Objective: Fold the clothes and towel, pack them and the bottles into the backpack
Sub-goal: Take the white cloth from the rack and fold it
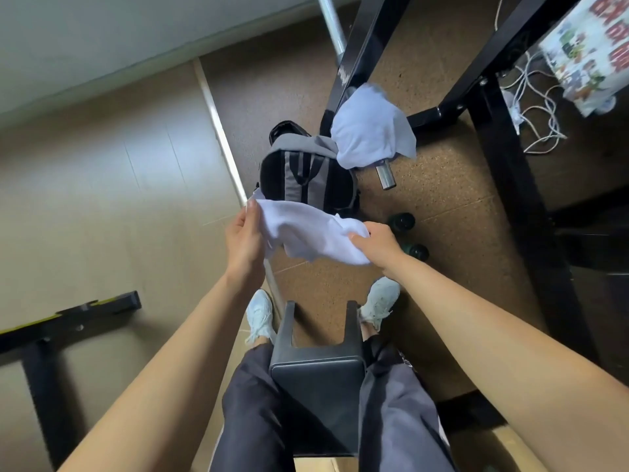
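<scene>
- One black frame (68, 318) with a yellow edge sits low at the far left, on the pale floor.
- The left hand (243, 238) pinches the left edge of a white cloth (306, 229).
- That cloth hangs crumpled between both hands, in the air over the near side of the grey-and-black backpack (306, 178), which stands on the brown floor.
- A second white cloth (371, 127) is draped over a bar of the black rack (503, 158), just beside the backpack's far end.
- The right hand (374, 243) grips the held cloth's right end, fingers curled into it.
- Two dark bottles (401, 222) stand on the floor just right of that hand.
- White cables (541, 131) lie tangled at the far right.
</scene>
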A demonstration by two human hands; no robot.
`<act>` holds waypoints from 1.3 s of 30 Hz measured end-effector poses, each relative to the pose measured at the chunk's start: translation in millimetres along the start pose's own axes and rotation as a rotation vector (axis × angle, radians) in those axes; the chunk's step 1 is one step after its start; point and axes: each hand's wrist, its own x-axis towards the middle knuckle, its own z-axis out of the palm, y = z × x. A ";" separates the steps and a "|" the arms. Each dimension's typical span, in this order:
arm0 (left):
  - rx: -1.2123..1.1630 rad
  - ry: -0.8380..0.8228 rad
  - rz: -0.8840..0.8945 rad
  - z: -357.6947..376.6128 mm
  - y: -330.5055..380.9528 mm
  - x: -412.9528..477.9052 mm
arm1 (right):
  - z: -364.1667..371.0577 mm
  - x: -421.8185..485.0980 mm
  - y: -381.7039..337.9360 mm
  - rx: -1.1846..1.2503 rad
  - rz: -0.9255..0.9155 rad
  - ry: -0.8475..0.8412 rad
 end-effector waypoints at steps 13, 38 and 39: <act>0.066 -0.036 0.015 -78.0 -25.6 41.1 | 18.4 1.3 -6.2 0.086 -0.051 0.165; -0.055 0.208 0.063 -93.2 -10.0 122.5 | 13.0 60.8 -53.0 0.477 -0.295 0.173; -0.078 0.212 0.049 -95.0 -11.7 132.7 | 17.9 64.3 -59.5 0.603 -0.293 0.120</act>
